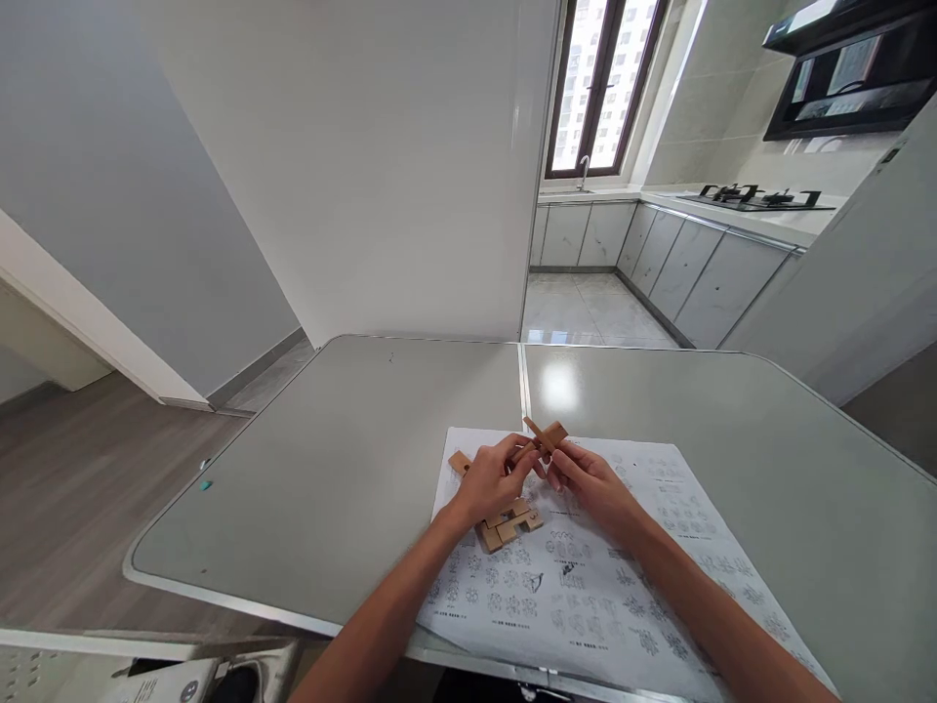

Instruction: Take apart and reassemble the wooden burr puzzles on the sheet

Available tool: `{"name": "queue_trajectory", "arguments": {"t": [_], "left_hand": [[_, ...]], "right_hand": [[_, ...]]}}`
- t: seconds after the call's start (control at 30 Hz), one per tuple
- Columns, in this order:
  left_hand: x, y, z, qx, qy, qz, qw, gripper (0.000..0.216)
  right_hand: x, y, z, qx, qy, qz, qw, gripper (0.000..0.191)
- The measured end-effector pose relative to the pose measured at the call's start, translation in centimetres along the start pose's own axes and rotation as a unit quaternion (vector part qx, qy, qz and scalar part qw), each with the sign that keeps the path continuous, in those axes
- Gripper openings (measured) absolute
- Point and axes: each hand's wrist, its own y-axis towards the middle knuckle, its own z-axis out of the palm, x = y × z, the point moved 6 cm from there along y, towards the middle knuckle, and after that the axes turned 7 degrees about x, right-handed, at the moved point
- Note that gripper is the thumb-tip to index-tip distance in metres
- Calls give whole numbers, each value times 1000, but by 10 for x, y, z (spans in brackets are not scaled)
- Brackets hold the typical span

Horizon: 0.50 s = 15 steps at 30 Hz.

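Two bare hands meet over a grey surface [351, 459], and clock directions are taken from where they meet. The left hand [494, 478] and right hand [588, 476] have their fingers pinched narrow around crossed wooden pieces [554, 436], held just above a printed sheet [578, 596]. At 7 o'clock, near the left wrist, more flat blocks [505, 527] lie on the sheet; another block [459, 462] shows at 9, partly hidden by the left hand. The sheet reaches the near edge at 6. The surface spreads wide toward 9 and 3, its side edges well apart from both hands; a teal bit [206, 485] sits just inside the left edge. A seam [523, 376] runs to the far edge at 12. Beyond it, a white wall [381, 176] rises at 11 and a kitchen opens at 1.
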Motion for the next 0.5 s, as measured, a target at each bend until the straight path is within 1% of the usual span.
{"name": "queue_trajectory", "arguments": {"t": [0.17,0.27,0.37,0.4,0.5], "left_hand": [[-2,-1,1,1,4,-4,1000,32],[-2,-1,-4,-7,31,-9,999,36],[3,-1,-21,-69,104,-28,992,39],[4,-1,-28,-88,119,-19,989,39],[9,-2,-46,-111,173,12,979,35]], "right_hand": [[-3,1,-3,0,13,5,1000,47],[-4,2,-7,-18,22,3,1000,48],[-5,4,-13,-43,43,-3,998,46],[-5,4,-14,-46,52,-5,998,46],[-4,5,-15,-44,77,-8,996,44]]}}
